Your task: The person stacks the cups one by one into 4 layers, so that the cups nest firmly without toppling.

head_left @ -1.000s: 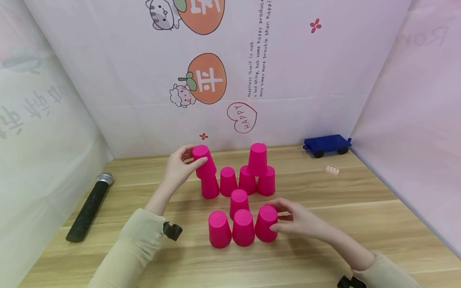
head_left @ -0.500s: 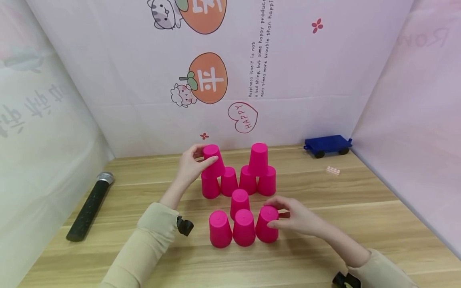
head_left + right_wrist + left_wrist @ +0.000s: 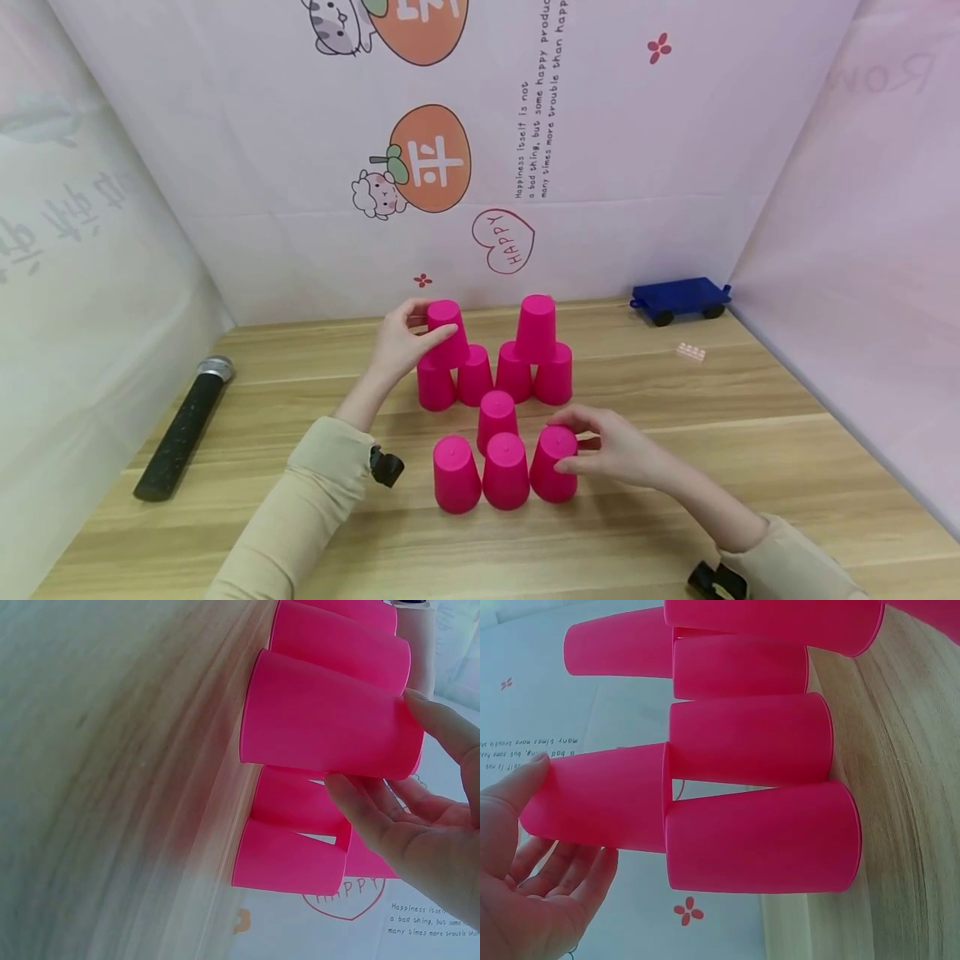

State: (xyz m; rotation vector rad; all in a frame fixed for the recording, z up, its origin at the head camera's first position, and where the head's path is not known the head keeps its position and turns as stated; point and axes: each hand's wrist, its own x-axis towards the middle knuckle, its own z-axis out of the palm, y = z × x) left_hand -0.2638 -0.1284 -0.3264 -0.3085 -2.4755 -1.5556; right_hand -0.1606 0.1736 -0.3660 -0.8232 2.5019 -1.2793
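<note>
My left hand [image 3: 396, 343] grips an upside-down pink cup [image 3: 450, 348] by its upper part, thumb on the near side. In the left wrist view that held cup [image 3: 604, 799] meets the bases of two back-row cups, bridging them. Beside it, another upper cup [image 3: 536, 327] stands on the right pair of the back row. My right hand [image 3: 626, 450] holds the right-hand cup [image 3: 551, 471] of the front row between thumb and fingers; it stands on the table. The middle cup [image 3: 506, 475] and left cup [image 3: 456, 479] stand next to it. One more cup [image 3: 497, 417] stands just behind them.
A black microphone [image 3: 183, 433] with a silver head lies on the wooden table [image 3: 375, 550] at the left. A blue toy wagon [image 3: 678, 298] and a small pale studded brick [image 3: 691, 352] sit at the back right. Printed white sheets [image 3: 615, 167] enclose the table.
My left hand has moved right with its cup, from over the leftmost back cup to across the two left ones. My right hand has stayed at its cup, nearly still.
</note>
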